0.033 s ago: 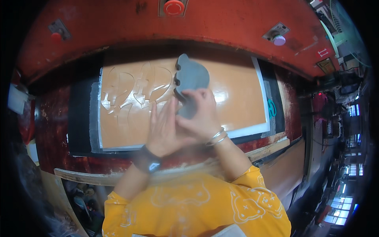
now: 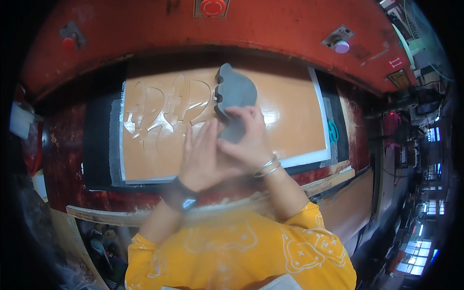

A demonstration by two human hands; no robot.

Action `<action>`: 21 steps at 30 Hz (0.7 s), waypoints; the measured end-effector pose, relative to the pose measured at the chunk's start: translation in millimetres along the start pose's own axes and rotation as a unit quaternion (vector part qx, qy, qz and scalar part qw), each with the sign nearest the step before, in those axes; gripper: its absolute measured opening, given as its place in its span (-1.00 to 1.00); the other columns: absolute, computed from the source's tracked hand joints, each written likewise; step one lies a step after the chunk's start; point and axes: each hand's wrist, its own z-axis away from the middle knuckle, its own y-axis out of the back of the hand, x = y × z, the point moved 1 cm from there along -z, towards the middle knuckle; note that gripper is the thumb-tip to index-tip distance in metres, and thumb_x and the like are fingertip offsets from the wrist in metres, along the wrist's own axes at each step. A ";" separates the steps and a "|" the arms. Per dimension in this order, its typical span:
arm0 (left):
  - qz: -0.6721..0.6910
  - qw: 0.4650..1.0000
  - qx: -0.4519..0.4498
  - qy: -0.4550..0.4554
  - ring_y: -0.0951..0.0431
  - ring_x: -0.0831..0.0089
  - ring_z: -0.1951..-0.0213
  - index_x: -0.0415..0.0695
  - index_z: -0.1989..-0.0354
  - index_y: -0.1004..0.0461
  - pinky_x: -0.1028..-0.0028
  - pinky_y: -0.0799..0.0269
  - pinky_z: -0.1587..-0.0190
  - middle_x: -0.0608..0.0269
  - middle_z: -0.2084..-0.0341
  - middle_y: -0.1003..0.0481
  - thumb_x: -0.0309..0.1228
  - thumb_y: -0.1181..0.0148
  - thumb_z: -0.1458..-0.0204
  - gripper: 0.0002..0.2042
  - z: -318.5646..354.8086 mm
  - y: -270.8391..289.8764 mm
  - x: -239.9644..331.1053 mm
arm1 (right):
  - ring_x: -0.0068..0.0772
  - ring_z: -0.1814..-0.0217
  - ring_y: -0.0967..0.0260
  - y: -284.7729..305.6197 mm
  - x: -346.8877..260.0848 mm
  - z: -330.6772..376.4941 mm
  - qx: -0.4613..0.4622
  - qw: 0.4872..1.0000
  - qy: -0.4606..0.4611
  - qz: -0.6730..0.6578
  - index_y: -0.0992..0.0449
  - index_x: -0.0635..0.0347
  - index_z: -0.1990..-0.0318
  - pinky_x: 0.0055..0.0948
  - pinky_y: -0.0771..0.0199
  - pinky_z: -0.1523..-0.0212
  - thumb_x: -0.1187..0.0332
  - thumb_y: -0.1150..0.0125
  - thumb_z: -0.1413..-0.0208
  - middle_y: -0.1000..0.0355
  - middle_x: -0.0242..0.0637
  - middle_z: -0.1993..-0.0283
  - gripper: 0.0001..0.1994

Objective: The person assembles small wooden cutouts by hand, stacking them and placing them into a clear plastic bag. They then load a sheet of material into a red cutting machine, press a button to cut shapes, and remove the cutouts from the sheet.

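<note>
A grey cutting die with a scalloped left edge lies on a glossy tan sheet. My right hand grips its narrow near end, fingers along the far part and thumb on the near side. Beside the die's near left edge is my left hand, its fingers stretched out and pointing away from me. Whether those fingertips touch the die I cannot tell. To the left, cut outlines of curved pieces show in the sheet. My palms partly cover the die's near end.
Beyond the sheet, a red machine beam spans the work area, bearing a red push button and a pale one. A teal looped object lies right of the sheet. A wooden strip edges the front.
The die has shifted very slightly away from me and to the right. My right hand has moved a little right with it; my left hand stays nearly still.
</note>
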 end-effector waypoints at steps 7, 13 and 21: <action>-0.138 0.989 0.014 -0.055 -0.01 0.11 -0.30 -0.24 -0.21 -0.13 -0.03 0.26 -0.30 0.05 -0.22 -0.14 0.06 -0.29 0.26 -0.11 5.6 -5.6 -6.7 | -0.31 0.01 -0.28 28.3 30.3 5.0 0.006 0.930 -0.054 -0.363 -0.33 0.25 -0.04 -0.37 -0.32 -0.03 0.32 -0.38 0.30 -0.30 -0.27 0.08 -0.37; -0.153 0.985 0.006 -0.080 -0.04 0.13 -0.29 -0.25 -0.22 -0.12 0.02 0.25 -0.32 0.06 -0.21 -0.15 0.05 -0.29 0.24 -0.12 9.7 6.7 -24.4 | -0.31 0.05 -0.33 56.0 43.9 -3.9 0.028 0.762 -0.084 -0.641 -0.16 0.26 -0.18 -0.38 -0.38 0.01 0.18 -0.29 0.21 -0.30 -0.24 0.05 -0.25; -0.130 0.988 0.032 -0.074 -0.08 0.15 -0.28 -0.24 -0.18 -0.17 0.01 0.17 -0.30 0.05 -0.18 -0.20 -0.05 -0.33 0.24 -0.18 6.3 10.8 -26.4 | -0.25 0.06 -0.28 55.9 46.7 -2.0 0.069 0.992 -0.018 -0.102 -0.47 0.11 0.04 -0.37 -0.32 0.00 0.36 -0.28 0.37 -0.28 -0.20 0.14 -0.46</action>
